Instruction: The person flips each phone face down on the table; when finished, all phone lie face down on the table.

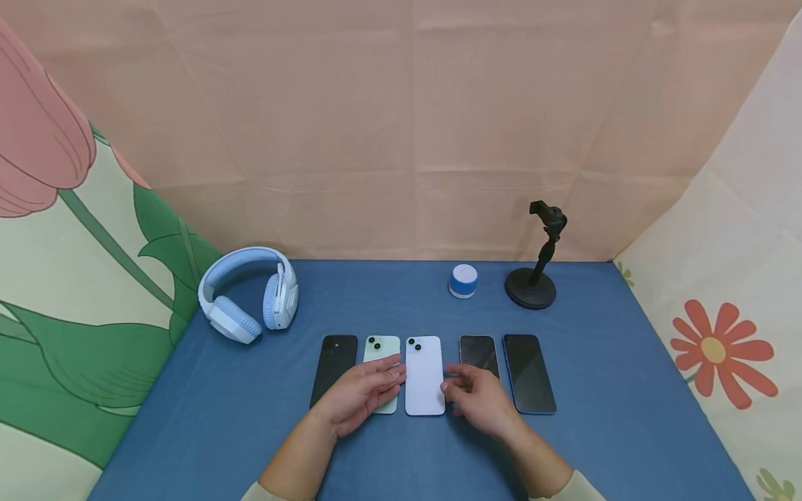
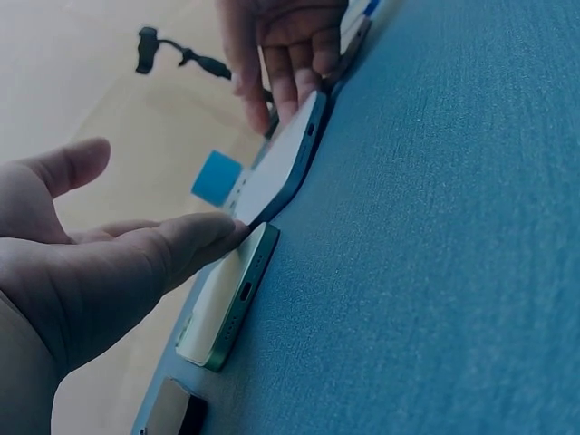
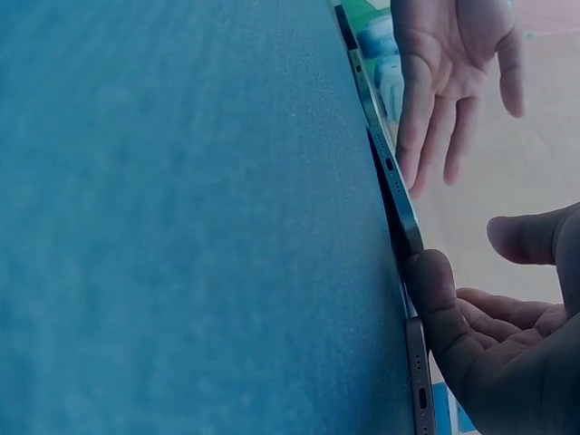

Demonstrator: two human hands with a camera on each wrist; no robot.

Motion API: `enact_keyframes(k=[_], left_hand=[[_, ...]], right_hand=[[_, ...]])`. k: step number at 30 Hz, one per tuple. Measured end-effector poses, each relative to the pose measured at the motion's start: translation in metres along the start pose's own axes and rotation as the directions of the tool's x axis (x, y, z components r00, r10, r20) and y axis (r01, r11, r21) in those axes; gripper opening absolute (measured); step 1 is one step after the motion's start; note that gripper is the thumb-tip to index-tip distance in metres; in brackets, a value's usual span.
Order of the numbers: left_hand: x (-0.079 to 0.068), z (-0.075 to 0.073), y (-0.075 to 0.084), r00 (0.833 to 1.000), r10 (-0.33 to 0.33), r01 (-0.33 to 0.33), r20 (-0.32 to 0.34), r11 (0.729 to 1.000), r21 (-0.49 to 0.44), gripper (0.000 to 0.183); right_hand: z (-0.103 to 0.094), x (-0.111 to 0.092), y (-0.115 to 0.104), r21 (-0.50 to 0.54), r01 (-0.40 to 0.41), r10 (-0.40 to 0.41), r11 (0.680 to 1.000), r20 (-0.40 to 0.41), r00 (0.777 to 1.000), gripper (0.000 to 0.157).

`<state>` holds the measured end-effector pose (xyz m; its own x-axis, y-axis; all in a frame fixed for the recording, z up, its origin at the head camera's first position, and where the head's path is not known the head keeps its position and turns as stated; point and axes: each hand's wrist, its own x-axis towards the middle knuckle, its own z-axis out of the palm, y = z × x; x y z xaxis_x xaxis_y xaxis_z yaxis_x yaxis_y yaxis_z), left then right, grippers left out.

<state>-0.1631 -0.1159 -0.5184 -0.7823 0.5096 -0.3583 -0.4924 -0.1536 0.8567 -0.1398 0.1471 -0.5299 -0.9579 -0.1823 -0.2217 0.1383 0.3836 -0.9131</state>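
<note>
A pale lavender phone (image 1: 425, 376) lies back up in the middle of the row, its right edge tilted off the cloth in the right wrist view. Straight fingers of my left hand (image 1: 366, 393) reach its left edge, palm turned sideways, over the mint green phone (image 1: 382, 346). At the right edge, a fingertip of my right hand (image 1: 479, 400) touches the lavender phone from the side, while the thumb stands apart in the right wrist view. Beneath and behind this hand lies a dark-screened phone (image 1: 479, 351), partly covered.
A black phone (image 1: 335, 362) lies at the row's left end, another dark phone (image 1: 529, 376) at its right end. Behind stand blue headphones (image 1: 280, 299), a blue-and-white round container (image 1: 463, 281) and a black phone stand (image 1: 531, 288). Fabric walls border the blue tabletop (image 1: 219, 417).
</note>
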Motion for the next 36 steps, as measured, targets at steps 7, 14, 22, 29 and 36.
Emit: enact_keyframes(k=[7,14,22,29,36], left_hand=[[-0.001,0.001,0.001,1.0,0.0,0.0,-0.007,1.0,-0.003,0.063],[0.0,0.001,0.001,1.0,-0.001,0.001,-0.012,1.0,-0.002,0.064],[-0.001,0.002,0.001,1.0,0.005,-0.004,-0.016,1.0,0.023,0.066],[0.0,0.002,0.003,1.0,0.018,-0.017,-0.019,0.999,0.039,0.064],[0.003,0.003,-0.001,0.999,0.032,-0.032,0.011,0.999,0.03,0.062]], right_hand=[[0.002,0.0,0.0,-0.005,0.015,-0.015,1.0,-0.019,1.0,0.043],[0.003,-0.001,0.0,-0.007,0.03,-0.03,1.0,-0.026,0.999,0.044],[0.001,-0.001,0.0,0.008,0.023,-0.023,1.0,-0.002,1.0,0.046],[-0.003,0.0,0.0,0.025,0.013,-0.014,1.0,0.028,1.0,0.048],[-0.007,-0.002,-0.003,0.06,0.015,-0.016,0.998,0.03,0.999,0.047]])
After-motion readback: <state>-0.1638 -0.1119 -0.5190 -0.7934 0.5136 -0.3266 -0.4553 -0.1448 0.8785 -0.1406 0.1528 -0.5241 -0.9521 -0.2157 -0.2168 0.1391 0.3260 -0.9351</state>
